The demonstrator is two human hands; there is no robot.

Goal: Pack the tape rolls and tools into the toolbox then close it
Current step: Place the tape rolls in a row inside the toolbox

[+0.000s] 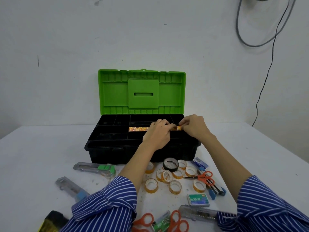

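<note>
Both hands are over the open toolbox (117, 153), which sits on the white surface (33, 156) with its green lid (142, 91) standing upright at the far side. The left hand (157, 133) and the right hand (194, 126) have their fingers curled onto a row of small orange-patterned tape rolls (138, 129) lying in a middle compartment of the black tray; the right fingertips pinch the roll at the right end, while what the left fingers grip is hidden under the hand. Near the box, many loose tape rolls (151, 185) and one black tape roll (170, 165) lie scattered, with orange scissors (206, 177) to the right, box cutters (93, 168) to the left, and a staple box (198, 200) nearer the person. The rolls look light and stiff, easy to pinch by the rim or through the hole, though smooth sides may slip and they could roll off if set on edge. The scissors and cutters are best taken by their handles. The tray dividers are narrow, so rolls likely need to go in edgewise. The left compartments and the surface on the left offer free room.
</note>
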